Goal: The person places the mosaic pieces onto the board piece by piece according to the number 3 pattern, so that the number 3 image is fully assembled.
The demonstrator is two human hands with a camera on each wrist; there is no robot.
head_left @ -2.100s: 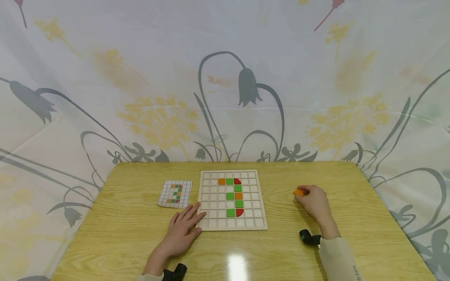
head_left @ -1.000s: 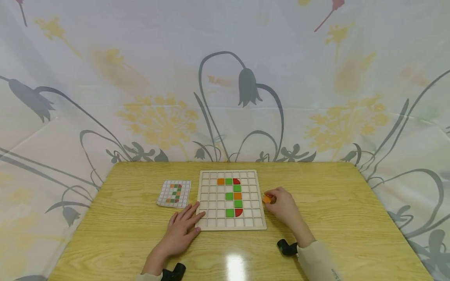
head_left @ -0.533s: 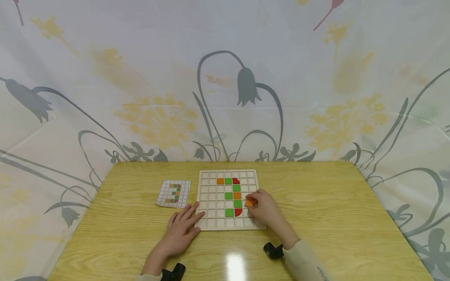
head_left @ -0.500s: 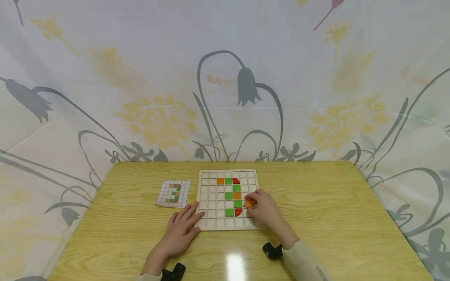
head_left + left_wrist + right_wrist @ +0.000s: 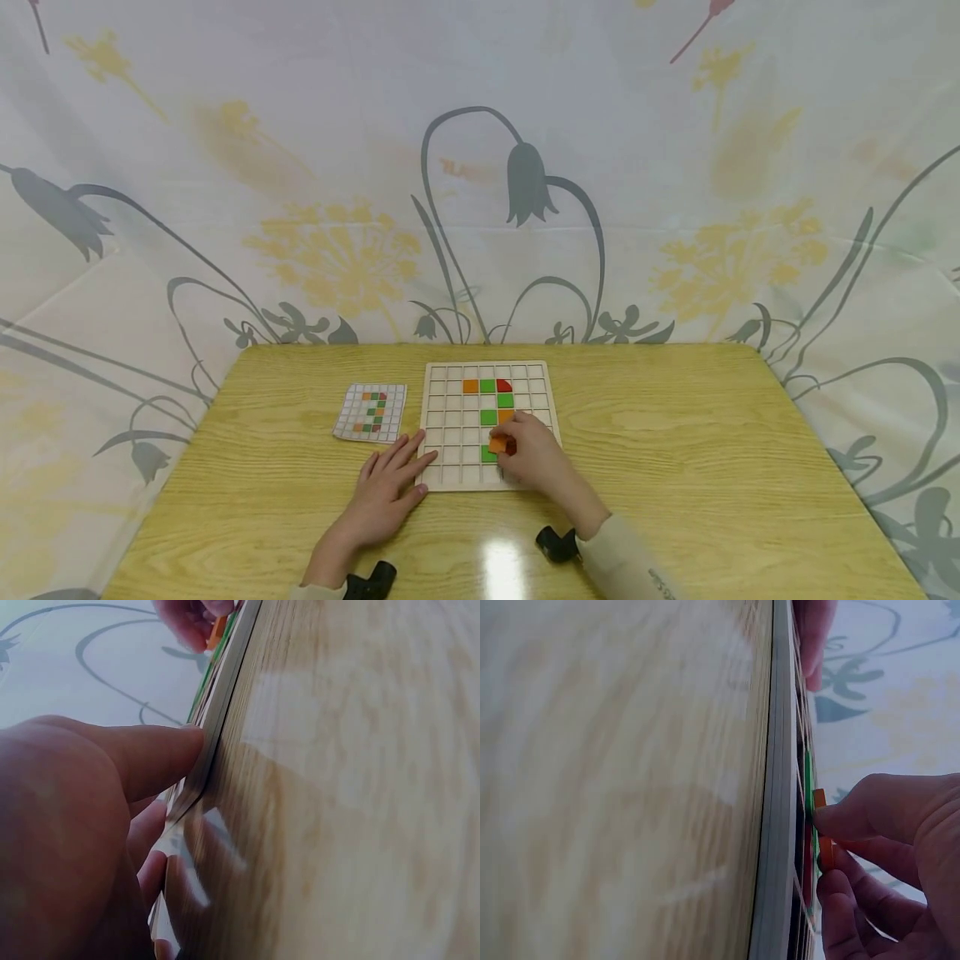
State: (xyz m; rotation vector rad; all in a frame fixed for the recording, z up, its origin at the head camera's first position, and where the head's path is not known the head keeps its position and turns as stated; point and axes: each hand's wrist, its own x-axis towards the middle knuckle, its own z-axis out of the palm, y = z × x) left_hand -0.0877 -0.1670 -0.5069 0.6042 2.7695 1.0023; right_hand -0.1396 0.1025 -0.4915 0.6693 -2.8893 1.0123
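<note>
My right hand [image 5: 536, 454] pinches an orange square tile [image 5: 497, 445] close over the lower middle of the wooden grid board [image 5: 450, 479]. In the right wrist view, thumb and fingers grip the orange tile [image 5: 825, 851] just above the green and red tiles. My left hand [image 5: 386, 496] lies with fingers spread on the board's left edge; its thumb [image 5: 169, 750] touches the rim in the left wrist view. Set in the board are an orange tile [image 5: 471, 387], several green tiles [image 5: 488, 417] and a rounded red tile [image 5: 504, 386]. The right hand hides the lower right tiles.
A paper card [image 5: 370, 412] with a coloured grid pattern lies left of the board. All of it rests on a wood-grain table [image 5: 675, 417], with a flower-printed cloth [image 5: 480, 208] behind. Black wrist devices [image 5: 557, 544] sit at both wrists.
My right hand has carried the orange tile leftward from the table at right, across the board's right edge, to over the lower green tile. The left hand stays in place.
</note>
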